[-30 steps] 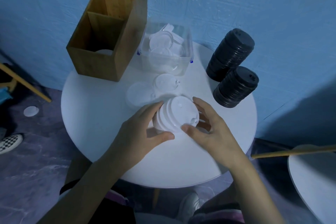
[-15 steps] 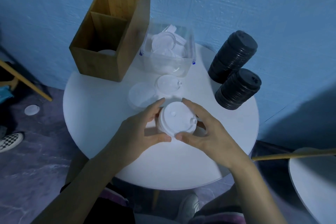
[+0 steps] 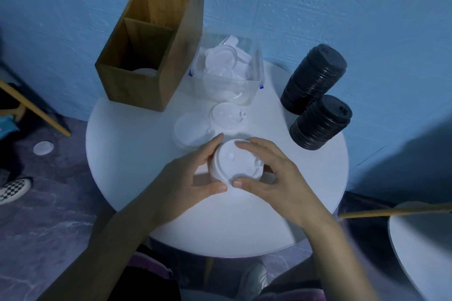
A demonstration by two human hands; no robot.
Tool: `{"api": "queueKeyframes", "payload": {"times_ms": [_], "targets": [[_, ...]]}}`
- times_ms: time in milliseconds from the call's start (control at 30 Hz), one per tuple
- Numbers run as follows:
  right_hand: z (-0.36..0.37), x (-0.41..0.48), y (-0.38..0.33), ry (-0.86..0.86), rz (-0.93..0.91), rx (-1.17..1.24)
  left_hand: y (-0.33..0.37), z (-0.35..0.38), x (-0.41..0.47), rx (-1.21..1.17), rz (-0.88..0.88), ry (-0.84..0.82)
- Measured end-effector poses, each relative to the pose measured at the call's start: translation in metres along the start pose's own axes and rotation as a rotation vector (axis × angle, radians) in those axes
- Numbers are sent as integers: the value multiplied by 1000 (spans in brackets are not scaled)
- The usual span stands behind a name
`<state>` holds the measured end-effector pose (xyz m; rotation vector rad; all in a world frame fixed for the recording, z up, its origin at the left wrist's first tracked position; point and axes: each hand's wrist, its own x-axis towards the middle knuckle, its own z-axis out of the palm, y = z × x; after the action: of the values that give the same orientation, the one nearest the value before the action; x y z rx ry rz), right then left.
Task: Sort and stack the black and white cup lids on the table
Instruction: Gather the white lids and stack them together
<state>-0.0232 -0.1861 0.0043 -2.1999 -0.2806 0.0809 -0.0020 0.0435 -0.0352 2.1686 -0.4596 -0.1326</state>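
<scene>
A short stack of white lids [image 3: 236,161] stands near the middle of the round white table [image 3: 137,154]. My left hand [image 3: 188,176] grips its left side with thumb and fingers curled around it. My right hand [image 3: 271,173] grips the right side, thumb at the front and fingers over the back rim. Two loose white lids [image 3: 226,117] [image 3: 189,131] lie just behind the stack. Two leaning stacks of black lids [image 3: 315,76] [image 3: 321,121] stand at the table's right.
A wooden two-compartment box [image 3: 149,56] stands at the back left with a white lid inside. A clear plastic bin [image 3: 227,71] holding more white lids sits beside it. One lid [image 3: 43,148] lies on the floor at left. A second table [image 3: 423,247] is at the lower right.
Both hands have turned the white stack more upright and closed in around it. The view has shifted slightly; everything else stays in place.
</scene>
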Motion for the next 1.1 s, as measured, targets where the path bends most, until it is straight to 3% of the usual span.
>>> {"api": "queueKeyframes", "payload": {"times_ms": [100,200,267,367,467,667,800,967,1100], "targets": [[5,0,3,26,-41,-16,0,-1,-2,146,78,161],[6,-1,2,27,-42,-17,-4,-7,-2,227,161,432],[6,-2,0,10,-31,-26,-8,-16,6,280,129,581],[3,-5,-1,-25,-24,-51,-17,-23,24,441,-58,479],[2,-8,-2,-41,-18,-51,-21,-20,30,426,-102,380],[9,-11,1,13,34,37,-13,-24,24,183,-45,469],[11,-10,2,50,107,140,8,-28,12,-94,41,408],[8,-7,0,43,70,199,20,-23,6,-114,101,248],[3,-8,0,37,48,243,20,-9,4,-2,177,297]]}}
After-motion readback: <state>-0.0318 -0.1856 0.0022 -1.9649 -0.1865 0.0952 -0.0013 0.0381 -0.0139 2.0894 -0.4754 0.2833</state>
